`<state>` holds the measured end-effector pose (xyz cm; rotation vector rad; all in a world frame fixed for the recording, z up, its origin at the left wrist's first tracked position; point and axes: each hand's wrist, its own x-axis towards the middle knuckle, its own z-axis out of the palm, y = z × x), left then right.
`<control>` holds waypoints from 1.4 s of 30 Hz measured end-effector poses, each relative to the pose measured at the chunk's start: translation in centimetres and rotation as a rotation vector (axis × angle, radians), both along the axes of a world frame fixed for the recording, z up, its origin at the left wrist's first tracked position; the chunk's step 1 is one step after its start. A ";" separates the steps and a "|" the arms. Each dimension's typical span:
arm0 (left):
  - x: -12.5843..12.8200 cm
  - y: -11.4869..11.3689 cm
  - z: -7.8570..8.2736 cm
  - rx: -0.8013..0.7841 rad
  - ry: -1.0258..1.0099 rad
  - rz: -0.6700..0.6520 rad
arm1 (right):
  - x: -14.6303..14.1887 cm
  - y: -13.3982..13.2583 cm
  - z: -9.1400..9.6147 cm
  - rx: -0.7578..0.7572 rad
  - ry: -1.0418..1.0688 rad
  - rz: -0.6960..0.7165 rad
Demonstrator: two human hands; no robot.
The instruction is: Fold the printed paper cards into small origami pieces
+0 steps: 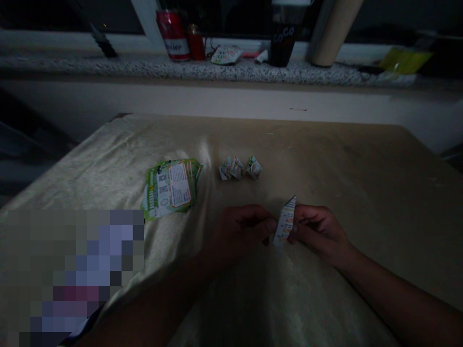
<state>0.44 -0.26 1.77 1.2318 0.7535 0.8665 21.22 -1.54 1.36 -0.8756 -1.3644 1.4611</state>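
Note:
My left hand (243, 229) and my right hand (318, 229) pinch a folded strip of printed paper (285, 222) between them, held upright just above the table. Both hands have their fingers closed on it. Beyond the hands lie three small folded paper pieces (239, 168) in a row. To the left of these sits a stack of green and white printed paper slips (170, 188), flat on the tan cloth-covered table (325, 159).
A stone ledge (108, 65) runs behind the table with a red can (173, 34), a small red bottle (196, 42), a dark cup (282, 41), a crumpled wrapper (226, 54), a beige cylinder (333, 31) and a yellow-green packet (405, 60). The scene is dim.

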 end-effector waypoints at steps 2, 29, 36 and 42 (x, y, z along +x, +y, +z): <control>-0.1 0.0 -0.1 0.013 0.013 -0.002 | 0.0 0.0 0.0 0.006 -0.001 -0.013; -0.1 0.4 -0.4 0.063 -0.036 -0.064 | -0.5 -0.4 0.0 -0.051 -0.020 -0.007; 0.0 0.2 -0.3 0.177 0.243 0.041 | -0.7 -0.6 -0.2 -0.050 -0.045 0.004; 0.1 0.0 0.2 0.177 0.270 0.055 | -0.7 -0.4 -0.1 -0.086 -0.098 0.015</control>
